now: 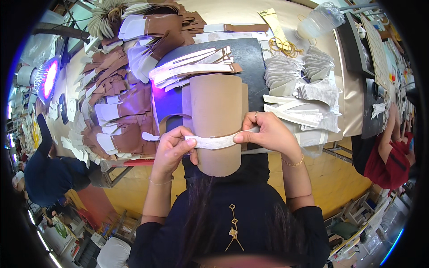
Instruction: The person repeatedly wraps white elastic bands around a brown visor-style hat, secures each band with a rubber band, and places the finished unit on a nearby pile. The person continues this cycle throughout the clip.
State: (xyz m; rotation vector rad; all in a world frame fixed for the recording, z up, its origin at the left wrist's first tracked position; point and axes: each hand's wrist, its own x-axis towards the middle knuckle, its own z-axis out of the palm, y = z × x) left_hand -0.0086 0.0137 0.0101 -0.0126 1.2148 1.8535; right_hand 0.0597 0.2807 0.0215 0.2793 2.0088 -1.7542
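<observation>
A tan rounded cylinder form [217,111] lies on the dark work mat [243,53] and juts over the table's near edge. Across its front runs a narrow white strip [214,142] with a brown strip behind it. My left hand [172,149] pinches the strip's left end against the form. My right hand [268,131], with a ring and a bracelet, presses the strip's right end with the thumb. Both hands hold the strip taut around the form.
Piles of brown and white cut pieces [116,111] cover the table's left. Grey-white stacks [299,76], rubber bands [286,46] and a clear plastic bottle [319,20] lie at the right. A person in dark blue [49,174] sits left, one in red [389,156] right.
</observation>
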